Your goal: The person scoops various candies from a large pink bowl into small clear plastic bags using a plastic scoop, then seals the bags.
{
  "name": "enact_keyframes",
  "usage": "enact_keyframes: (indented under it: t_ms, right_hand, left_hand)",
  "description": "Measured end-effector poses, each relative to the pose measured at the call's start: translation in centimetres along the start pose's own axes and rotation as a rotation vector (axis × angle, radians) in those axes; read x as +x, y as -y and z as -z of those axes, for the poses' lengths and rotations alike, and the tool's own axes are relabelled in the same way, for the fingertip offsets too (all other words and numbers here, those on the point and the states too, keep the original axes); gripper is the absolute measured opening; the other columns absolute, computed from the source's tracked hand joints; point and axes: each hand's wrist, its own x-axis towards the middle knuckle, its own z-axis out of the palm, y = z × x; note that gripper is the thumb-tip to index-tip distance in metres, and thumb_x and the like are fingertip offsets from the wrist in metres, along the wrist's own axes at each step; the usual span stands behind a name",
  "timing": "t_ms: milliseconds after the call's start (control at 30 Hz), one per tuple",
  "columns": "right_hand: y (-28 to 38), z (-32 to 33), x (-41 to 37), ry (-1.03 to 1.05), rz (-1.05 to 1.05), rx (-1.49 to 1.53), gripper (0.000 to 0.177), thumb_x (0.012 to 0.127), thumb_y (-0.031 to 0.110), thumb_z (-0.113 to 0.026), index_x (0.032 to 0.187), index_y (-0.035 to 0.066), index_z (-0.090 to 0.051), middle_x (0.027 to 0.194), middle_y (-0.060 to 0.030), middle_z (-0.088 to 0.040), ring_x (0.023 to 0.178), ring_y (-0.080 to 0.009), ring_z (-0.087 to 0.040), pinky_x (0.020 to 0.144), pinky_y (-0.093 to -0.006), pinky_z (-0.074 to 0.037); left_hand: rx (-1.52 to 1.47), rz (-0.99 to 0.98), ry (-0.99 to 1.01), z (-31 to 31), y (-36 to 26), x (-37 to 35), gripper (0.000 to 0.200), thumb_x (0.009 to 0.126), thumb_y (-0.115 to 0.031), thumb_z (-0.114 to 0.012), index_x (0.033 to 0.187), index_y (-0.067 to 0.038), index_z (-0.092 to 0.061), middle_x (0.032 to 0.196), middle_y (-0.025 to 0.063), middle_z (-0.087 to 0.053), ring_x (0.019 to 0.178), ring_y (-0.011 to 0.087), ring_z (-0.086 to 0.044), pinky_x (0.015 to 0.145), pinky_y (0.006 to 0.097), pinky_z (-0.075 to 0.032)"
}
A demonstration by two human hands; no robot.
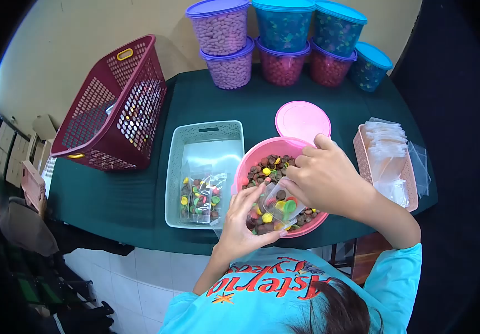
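Note:
My left hand holds a small clear plastic bag part-filled with coloured candies, over the near rim of a pink bowl. The bowl holds brown and coloured candies. My right hand reaches over the bowl, its fingers closed at the mouth of the bag. To the left, a grey-green tray holds filled candy bags.
A pink lid lies behind the bowl. A pink basket with empty clear bags stands at the right. A maroon laundry basket lies tipped at the left. Lidded tubs of candies are stacked at the back.

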Motion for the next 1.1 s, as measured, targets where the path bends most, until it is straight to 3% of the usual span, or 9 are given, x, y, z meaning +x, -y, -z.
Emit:
enact_keyframes:
  t_ms: [167, 367, 500, 567, 600, 700, 767, 900, 1100]
  right_hand:
    - [-2.4, -0.7, -0.8, -0.055, -0.037, 0.276, 0.027, 0.080, 0.029, -0.051, 0.066, 0.010, -0.065, 0.058, -0.0085, -0.059, 0.059, -0.0197, -0.057, 0.070, -0.0327, -0.034]
    - [-6.6, -3.9, -1.4, 0.136, -0.123, 0.880, 0.037, 0.085, 0.027, -0.049, 0.066, -0.004, -0.056, 0.050, -0.0122, -0.048, 0.043, -0.0177, -0.043, 0.043, -0.0335, -0.033]
    - [-6.2, -6.7, -1.6, 0.149, -0.194, 0.807, 0.038, 0.085, 0.028, -0.047, 0.064, -0.003, -0.054, 0.045, -0.0110, -0.045, 0.043, -0.0198, -0.045, 0.052, -0.0337, -0.038]
    - [-5.2, -7.6, -1.5, 0.232, -0.153, 0.649, 0.030, 0.085, 0.027, -0.047, 0.074, 0.000, -0.056, 0.058, -0.0114, -0.054, 0.058, -0.0244, -0.053, 0.066, -0.0372, -0.040]
    - [-4.6, -8.9, -2.0, 0.049, -0.083, 0.448, 0.024, 0.082, 0.027, -0.048, 0.085, 0.003, -0.053, 0.081, -0.0137, -0.058, 0.080, -0.0286, -0.054, 0.076, -0.0414, -0.037]
    - [-1.9, -7.1, -2.2, -0.156, -0.067, 0.513, 0.028, 0.078, 0.029, -0.056, 0.089, 0.004, -0.051, 0.094, -0.0143, -0.054, 0.091, -0.0295, -0.050, 0.074, -0.0421, -0.038]
    - [0.4, -5.3, -2.5, -0.145, 0.065, 0.929, 0.034, 0.073, 0.031, -0.062, 0.089, 0.003, -0.050, 0.087, -0.0139, -0.052, 0.085, -0.0302, -0.052, 0.074, -0.0407, -0.038]
    - [4.7, -6.4, -3.0, -0.345, 0.072, 0.807, 0.034, 0.075, 0.025, -0.062, 0.095, 0.000, -0.051, 0.085, -0.0153, -0.052, 0.076, -0.0321, -0.053, 0.066, -0.0400, -0.041]
    - [4.6, -6.0, -4.2, -0.487, -0.279, 1.148, 0.012, 0.081, 0.005, -0.049, 0.090, -0.002, -0.050, 0.080, -0.0138, -0.052, 0.067, -0.0259, -0.053, 0.062, -0.0323, -0.041]
  left_hand:
    - [-0.003, 0.000, -0.050, 0.5, -0.4, -1.1, 0.088, 0.050, -0.025, -0.081, 0.125, -0.001, -0.041, 0.117, 0.0176, -0.045, 0.107, 0.0283, -0.046, 0.087, 0.0381, -0.039]
    - [-0.106, -0.019, -0.205, 1.0, 0.6, -2.6, 0.090, 0.047, -0.025, -0.082, 0.124, -0.002, -0.043, 0.112, 0.0143, -0.048, 0.097, 0.0216, -0.050, 0.080, 0.0318, -0.040]
    - [-0.177, -0.042, -0.324, 1.4, 0.7, -2.8, 0.093, 0.044, -0.028, -0.082, 0.123, 0.000, -0.043, 0.112, 0.0116, -0.048, 0.094, 0.0195, -0.049, 0.077, 0.0299, -0.039]
    - [-0.158, -0.045, -0.364, 1.5, 0.2, -2.4, 0.094, 0.043, -0.030, -0.082, 0.123, 0.000, -0.043, 0.111, 0.0114, -0.048, 0.094, 0.0194, -0.049, 0.076, 0.0300, -0.039]
    - [-0.119, -0.054, -0.381, 1.4, -0.2, -2.1, 0.094, 0.044, -0.030, -0.082, 0.123, 0.000, -0.042, 0.111, 0.0117, -0.048, 0.094, 0.0193, -0.049, 0.075, 0.0299, -0.040]
    - [-0.018, -0.083, -0.398, 1.3, -1.2, -1.1, 0.095, 0.045, -0.031, -0.083, 0.124, 0.000, -0.040, 0.110, 0.0126, -0.048, 0.094, 0.0196, -0.050, 0.075, 0.0311, -0.041]
    - [-0.015, -0.014, -0.447, 0.8, -2.3, -0.3, 0.094, 0.048, -0.026, -0.082, 0.125, 0.004, -0.037, 0.112, 0.0113, -0.043, 0.105, 0.0206, -0.044, 0.086, 0.0318, -0.037]
    - [-0.039, -0.094, -0.457, -0.6, -3.2, 1.2, 0.097, 0.050, -0.028, -0.081, 0.128, 0.004, -0.032, 0.112, 0.0116, -0.041, 0.105, 0.0206, -0.042, 0.087, 0.0319, -0.035]
    - [-0.543, -0.208, -0.418, -0.3, -2.9, 1.8, 0.073, 0.072, -0.008, -0.066, 0.130, 0.004, -0.024, 0.116, 0.0136, -0.040, 0.107, 0.0211, -0.045, 0.089, 0.0326, -0.040]
